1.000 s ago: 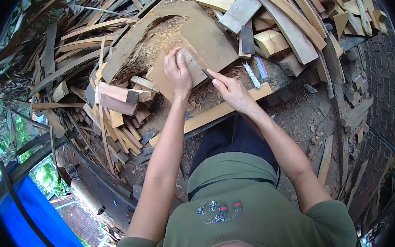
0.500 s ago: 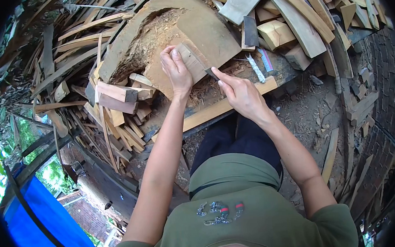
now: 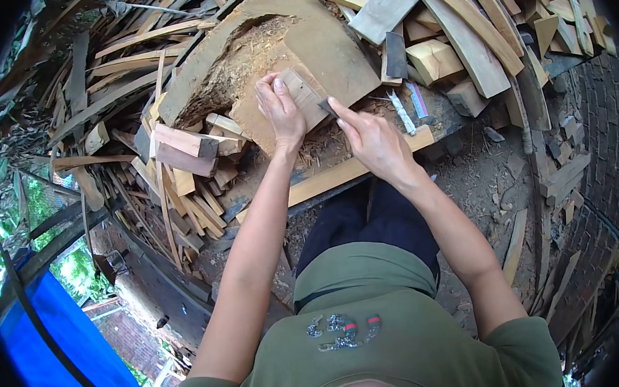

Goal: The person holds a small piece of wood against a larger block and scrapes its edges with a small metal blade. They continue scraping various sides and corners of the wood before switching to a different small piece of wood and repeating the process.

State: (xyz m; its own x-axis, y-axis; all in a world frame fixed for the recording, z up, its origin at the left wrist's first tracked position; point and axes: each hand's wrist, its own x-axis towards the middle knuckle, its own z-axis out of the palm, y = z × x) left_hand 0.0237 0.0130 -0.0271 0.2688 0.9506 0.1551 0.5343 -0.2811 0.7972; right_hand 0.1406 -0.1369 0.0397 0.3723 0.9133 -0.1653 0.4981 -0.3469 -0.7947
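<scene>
My left hand [image 3: 281,115] is closed round the left side of a flat wooden block [image 3: 304,101], which stands tilted against a large sawn log slab [image 3: 331,46]. Small dark marks show on the block's face. A short, dark, flat tool [image 3: 327,108] is gripped in my right hand [image 3: 378,141], the index finger stretched along it. Its end meets the block's right edge; whether it is a blade or a file I cannot make out. Most of the tool is hidden in the palm.
A pale wooden strip [image 3: 337,173] runs along the bench's front edge. To the right lie a crumpled white tube [image 3: 402,113] and a blue-pink packet [image 3: 418,100]. Offcuts [image 3: 186,148] pile up at the left, and curved planks [image 3: 468,43] at the right.
My right hand and the dark tool have moved slightly up along the block's right edge. My left hand keeps its hold on the block. The whole view has shifted a little.
</scene>
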